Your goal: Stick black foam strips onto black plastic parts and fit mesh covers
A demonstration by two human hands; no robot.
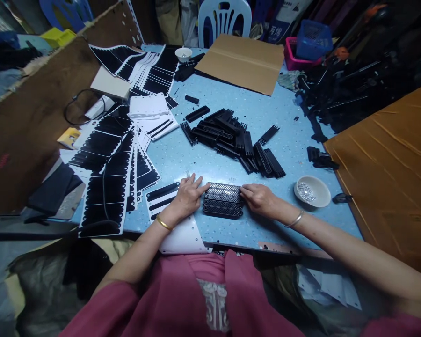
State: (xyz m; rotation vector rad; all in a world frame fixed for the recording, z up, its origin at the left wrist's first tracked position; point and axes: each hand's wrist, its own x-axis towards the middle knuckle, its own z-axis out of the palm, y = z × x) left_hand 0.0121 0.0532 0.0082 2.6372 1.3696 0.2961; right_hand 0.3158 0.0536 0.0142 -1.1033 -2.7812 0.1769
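Observation:
A row of black plastic strips with a perforated lattice surface (223,201) lies side by side on the table in front of me. My left hand (188,195) is at their left end, its fingertips against the farthest strips. From the other side, my right hand (261,200) grips the right end with thumb and fingers bent together. Small shiny bits show on the upper strips, too small to name. Partly under my left forearm is a white sheet with black adhesive strips (157,199). A white bowl of small shiny pieces (313,191) stands right of my right hand.
A loose heap of black plastic pieces (228,133) lies beyond the row. Sheets of black stickers (103,201) cover the table's left side, with a cable across them. Farther back are flat cardboard (243,63) and a small bowl (183,54). A large brown box (389,173) borders the right.

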